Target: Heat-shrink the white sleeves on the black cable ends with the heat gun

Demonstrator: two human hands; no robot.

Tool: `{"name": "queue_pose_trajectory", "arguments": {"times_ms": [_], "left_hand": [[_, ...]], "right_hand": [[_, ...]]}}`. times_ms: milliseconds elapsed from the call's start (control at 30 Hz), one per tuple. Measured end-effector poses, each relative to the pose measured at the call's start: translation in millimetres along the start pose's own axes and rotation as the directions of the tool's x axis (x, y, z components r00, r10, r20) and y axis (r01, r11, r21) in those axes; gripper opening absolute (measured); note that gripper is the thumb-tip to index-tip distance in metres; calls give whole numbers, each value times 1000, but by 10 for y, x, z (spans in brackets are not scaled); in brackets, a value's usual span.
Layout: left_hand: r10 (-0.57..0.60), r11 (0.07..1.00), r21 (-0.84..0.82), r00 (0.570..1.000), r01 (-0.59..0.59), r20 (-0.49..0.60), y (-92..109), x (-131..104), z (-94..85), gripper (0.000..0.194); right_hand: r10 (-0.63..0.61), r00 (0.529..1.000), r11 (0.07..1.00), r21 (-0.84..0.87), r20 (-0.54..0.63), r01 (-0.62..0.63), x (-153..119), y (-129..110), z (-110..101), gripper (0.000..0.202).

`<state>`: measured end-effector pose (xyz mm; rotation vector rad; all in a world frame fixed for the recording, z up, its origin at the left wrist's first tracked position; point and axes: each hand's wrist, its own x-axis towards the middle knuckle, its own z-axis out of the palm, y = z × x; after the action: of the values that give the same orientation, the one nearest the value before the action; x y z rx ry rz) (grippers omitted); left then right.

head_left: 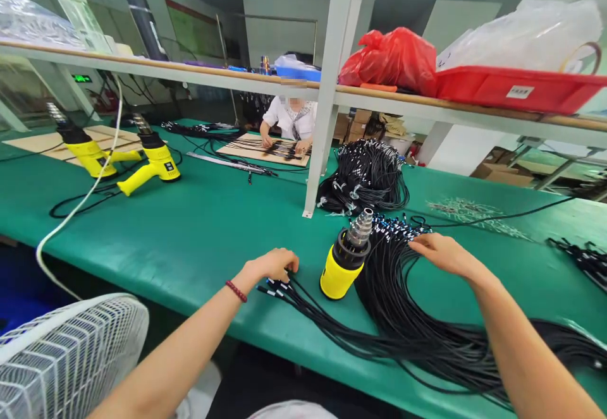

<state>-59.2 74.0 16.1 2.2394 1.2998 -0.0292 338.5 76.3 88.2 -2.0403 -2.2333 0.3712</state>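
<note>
Head view: black cables (386,280) lie in a thick bundle on the green table (213,236), curving from a crowded cluster of white-and-blue tips (393,229) toward the right edge; a thinner bunch (327,318) lies to the left, its marked ends beside the left hand (277,262)

Cable handling: probably light singly and weighty as a bundle; they look bendy, smooth and perhaps a little slippery, apt to slide over one another or tangle

Tips: likely stiffer than the lengths behind them, and the part to treat gently

Where to hold: just behind the marked ends, judging by the looks, with a few strands pinched at once so that neighbours do not drag along

Left grip: fingers bent downward at the thin bunch's ends, only slightly spread; whether they close on a strand cannot be told, as the hand hides its own underside

Right grip: the right hand (439,249) reaches over the thick bundle, thumb and fingers near each other at the edge of the tip cluster; whether they pinch one cannot be told

Heat gun (344,264): yellow, nozzle up, between the two hands and just beside the bundle
</note>
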Motion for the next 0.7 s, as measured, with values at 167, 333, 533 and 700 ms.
{"name": "queue_pose_trajectory", "arguments": {"times_ms": [167, 333, 533, 700], "left_hand": [[20, 999, 42, 995, -24, 100, -93, -11, 141, 17], [59, 998, 28, 995, -62, 74, -83, -77, -68, 5], [85, 996, 29, 996, -84, -37, 57, -312, -514, 11], [129, 990, 78, 983, -120, -130, 406, -651, -972, 12]], "right_hand": [[-92, 994, 985, 152, 60, 82, -129, -13, 43, 42], [-114, 993, 968, 224, -3, 112, -219, -129, -107, 45], [-80, 953, 947, 277, -292, 164, -430, -388, -367, 40], [5, 799, 931, 294, -601, 215, -752, -726, -609, 34]]}}
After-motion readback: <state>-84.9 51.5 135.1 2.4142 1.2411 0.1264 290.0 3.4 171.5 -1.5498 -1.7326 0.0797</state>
